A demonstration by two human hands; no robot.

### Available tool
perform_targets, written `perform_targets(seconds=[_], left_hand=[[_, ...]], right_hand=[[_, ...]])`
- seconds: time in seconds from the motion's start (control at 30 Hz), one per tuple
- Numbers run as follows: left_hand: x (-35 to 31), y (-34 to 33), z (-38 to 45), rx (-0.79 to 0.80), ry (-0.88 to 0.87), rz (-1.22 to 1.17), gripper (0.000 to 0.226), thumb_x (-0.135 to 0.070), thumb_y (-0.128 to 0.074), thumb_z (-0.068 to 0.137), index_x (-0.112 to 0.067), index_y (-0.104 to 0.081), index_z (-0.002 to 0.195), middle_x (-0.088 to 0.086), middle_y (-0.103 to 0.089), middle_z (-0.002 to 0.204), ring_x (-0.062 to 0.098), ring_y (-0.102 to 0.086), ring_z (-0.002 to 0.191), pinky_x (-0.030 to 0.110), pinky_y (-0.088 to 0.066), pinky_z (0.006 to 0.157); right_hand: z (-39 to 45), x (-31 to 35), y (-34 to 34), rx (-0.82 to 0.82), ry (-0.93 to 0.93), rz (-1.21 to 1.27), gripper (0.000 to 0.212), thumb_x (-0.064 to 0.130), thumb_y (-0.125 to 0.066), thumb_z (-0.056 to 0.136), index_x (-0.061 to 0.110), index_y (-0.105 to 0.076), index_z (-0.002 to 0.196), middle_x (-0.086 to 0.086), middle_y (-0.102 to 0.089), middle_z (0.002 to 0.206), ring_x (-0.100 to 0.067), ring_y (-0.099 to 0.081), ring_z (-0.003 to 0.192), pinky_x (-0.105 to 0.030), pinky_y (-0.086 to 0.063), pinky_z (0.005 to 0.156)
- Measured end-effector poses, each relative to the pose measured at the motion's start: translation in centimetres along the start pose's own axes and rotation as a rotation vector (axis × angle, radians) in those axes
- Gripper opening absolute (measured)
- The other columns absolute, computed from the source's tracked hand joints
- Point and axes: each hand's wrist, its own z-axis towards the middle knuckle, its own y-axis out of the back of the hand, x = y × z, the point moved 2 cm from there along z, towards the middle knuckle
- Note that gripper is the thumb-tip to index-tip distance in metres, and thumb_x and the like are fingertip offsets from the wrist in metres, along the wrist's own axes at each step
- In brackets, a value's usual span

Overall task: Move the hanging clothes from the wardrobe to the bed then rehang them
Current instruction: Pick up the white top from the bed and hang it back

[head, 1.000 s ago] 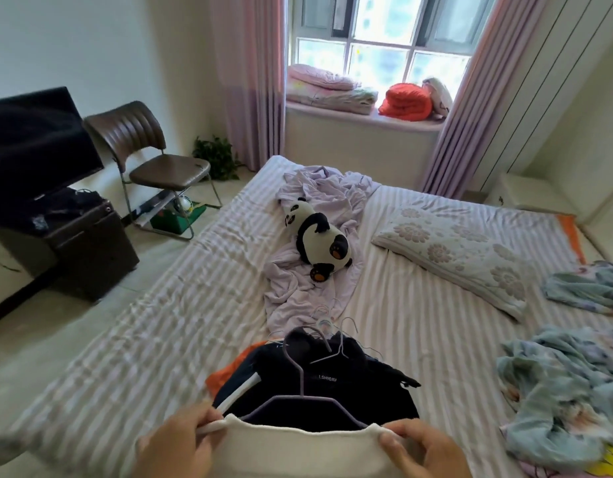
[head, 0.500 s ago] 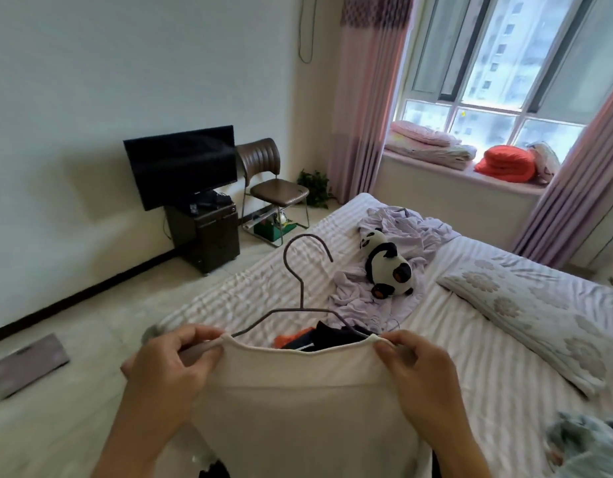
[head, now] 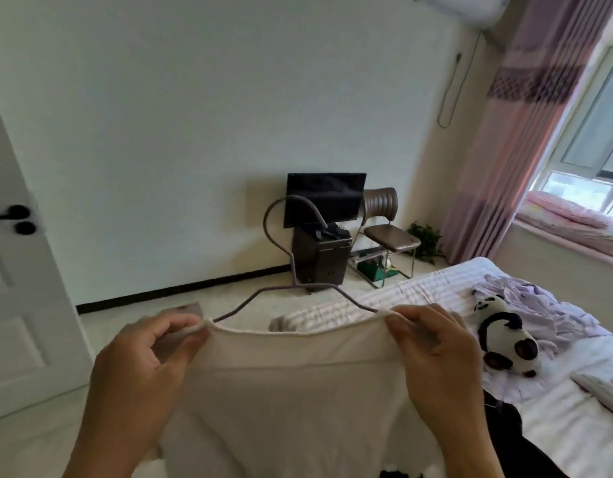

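Your left hand (head: 143,350) and your right hand (head: 432,346) are apart, and each one pinches 1 shoulder edge of the cream garment (head: 291,391), which you hold up in front of you on the grey hanger (head: 291,243). On the right lies the bed (head: 574,426), with a panda toy (head: 505,336) on a crumpled lilac cloth (head: 539,305). On the far side, by the wall, a dark TV (head: 324,198) stands on a cabinet (head: 320,257), with a brown chair (head: 384,222) just beside it on the right.

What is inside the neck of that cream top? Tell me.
A purple hanger runs into the cream top; its hook and sloping arms show. The arm ends are covered by cloth, where the left hand and right hand pinch the shoulders.
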Motion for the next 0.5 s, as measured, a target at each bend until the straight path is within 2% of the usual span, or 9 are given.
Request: perform_targets(seconds=[0.13,0.23,0.3,0.4,0.5], left_hand=[[4.3,10.8,-0.6,-0.039,0.09,0.092,0.01,-0.041,-0.074,0.078,-0.048,-0.067,0.078,-0.013,-0.069,0.068,0.009,-0.063,0.075,0.031,-0.046,0.066],[7.2,18.3,-2.1,-0.144,0.129,0.099,0.011,-0.048,-0.078,0.075,-0.045,-0.068,0.079,-0.018,-0.067,0.065,0.012,-0.065,0.073,0.03,-0.047,0.067],[8.7,22.9,-3.5,-0.241,0.125,0.104,0.02,-0.055,-0.072,0.069,-0.039,-0.07,0.079,-0.016,-0.068,0.065,0.008,-0.064,0.068,0.027,-0.048,0.065],[9.9,29.3,-5.9,-0.369,0.158,0.169,0.017,-0.047,-0.076,0.072,-0.032,-0.071,0.077,-0.013,-0.068,0.07,0.002,-0.062,0.072,0.018,-0.044,0.062],[10.8,34.4,-8.5,-0.489,0.265,0.257,0.006,-0.041,-0.073,0.081,-0.037,-0.07,0.079,-0.007,-0.068,0.07,0.011,-0.062,0.072,0.031,-0.049,0.067]], right_hand=[[-2.0,6.3,-7.8,0.123,0.05,0.098,0.026,0.015,-0.075,0.082,0.04,-0.07,0.077,0.018,-0.066,0.085,-0.006,-0.055,0.09,-0.019,-0.04,0.077],[-3.9,10.8,-13.6,0.223,0.101,0.192,0.023,0.017,-0.075,0.082,0.04,-0.071,0.079,0.018,-0.067,0.084,-0.006,-0.056,0.088,-0.02,-0.042,0.075],[-5.3,13.7,-17.2,0.327,0.122,0.249,0.019,0.019,-0.073,0.084,0.038,-0.073,0.083,0.018,-0.067,0.084,-0.006,-0.056,0.088,-0.026,-0.044,0.076],[-7.6,18.1,-22.4,0.471,0.124,0.354,0.016,0.021,-0.073,0.085,0.036,-0.074,0.086,0.02,-0.068,0.087,-0.005,-0.061,0.087,-0.029,-0.049,0.075],[-9.6,22.3,-27.2,0.614,0.122,0.464,0.013,0.023,-0.074,0.084,0.036,-0.075,0.083,0.014,-0.071,0.083,-0.007,-0.066,0.081,-0.022,-0.051,0.072]])
